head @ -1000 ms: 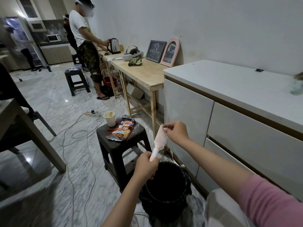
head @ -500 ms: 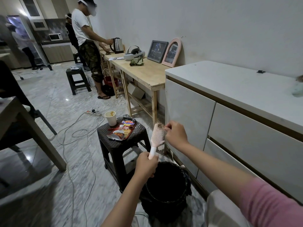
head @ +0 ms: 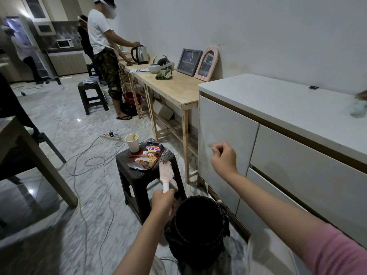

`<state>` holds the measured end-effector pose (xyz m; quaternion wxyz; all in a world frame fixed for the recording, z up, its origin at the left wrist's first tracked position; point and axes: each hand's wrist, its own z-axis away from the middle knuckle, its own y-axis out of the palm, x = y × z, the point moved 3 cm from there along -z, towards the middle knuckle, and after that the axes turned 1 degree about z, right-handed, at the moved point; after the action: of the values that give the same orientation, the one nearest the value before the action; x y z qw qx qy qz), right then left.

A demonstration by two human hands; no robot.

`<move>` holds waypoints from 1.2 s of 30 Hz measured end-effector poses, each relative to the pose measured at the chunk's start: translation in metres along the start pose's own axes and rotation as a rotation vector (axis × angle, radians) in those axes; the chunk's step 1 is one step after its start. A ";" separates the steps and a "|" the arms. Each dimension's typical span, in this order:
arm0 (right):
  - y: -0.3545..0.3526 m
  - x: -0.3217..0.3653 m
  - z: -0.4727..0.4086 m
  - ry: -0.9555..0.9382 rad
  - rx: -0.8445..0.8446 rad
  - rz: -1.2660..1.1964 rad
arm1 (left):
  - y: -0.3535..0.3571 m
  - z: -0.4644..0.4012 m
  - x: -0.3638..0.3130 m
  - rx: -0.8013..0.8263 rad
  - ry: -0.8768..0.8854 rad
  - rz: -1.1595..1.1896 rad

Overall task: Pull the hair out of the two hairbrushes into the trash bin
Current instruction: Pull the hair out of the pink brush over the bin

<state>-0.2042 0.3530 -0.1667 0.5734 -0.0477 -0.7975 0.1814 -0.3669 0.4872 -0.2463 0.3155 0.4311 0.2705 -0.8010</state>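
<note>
L hand point(head: 162, 199) grips pink plastic paddle hairbrush point(head: 166, 172) by handle, above black woven trash bin point(head: 196, 229) | R hand point(head: 224, 158) fingers pinched, hair unclear | brush light, stiff; hair wispy, pinch near bristles

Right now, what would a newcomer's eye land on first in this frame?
The pink hairbrush, held upright by its handle in the left hand above the black trash bin at bottom centre. Up and to the right, the right hand is raised with fingers pinched together, in front of the white cabinet.

Paper cup point(head: 132, 143) and snack packet point(head: 147, 158) on black stool point(head: 137, 175)
</note>
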 end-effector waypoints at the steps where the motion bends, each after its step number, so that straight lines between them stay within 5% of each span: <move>1: -0.003 -0.003 -0.002 0.015 -0.022 -0.006 | -0.002 -0.004 0.002 -0.021 -0.021 0.017; 12: -0.004 -0.039 -0.006 0.107 0.064 0.179 | 0.002 0.002 -0.007 0.042 0.044 -0.008; 19: 0.012 -0.042 -0.003 0.126 0.362 0.332 | 0.010 0.015 -0.015 0.093 0.126 -0.087; 29: 0.009 -0.034 -0.008 0.113 0.242 0.328 | 0.014 0.020 -0.018 0.120 0.156 -0.150; 36: 0.014 -0.033 -0.009 0.109 0.327 0.266 | 0.015 0.023 -0.016 0.138 0.167 -0.153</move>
<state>-0.1866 0.3584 -0.1983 0.5867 -0.0686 -0.7120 0.3796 -0.3605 0.4653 -0.2246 0.1994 0.4949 0.2723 -0.8007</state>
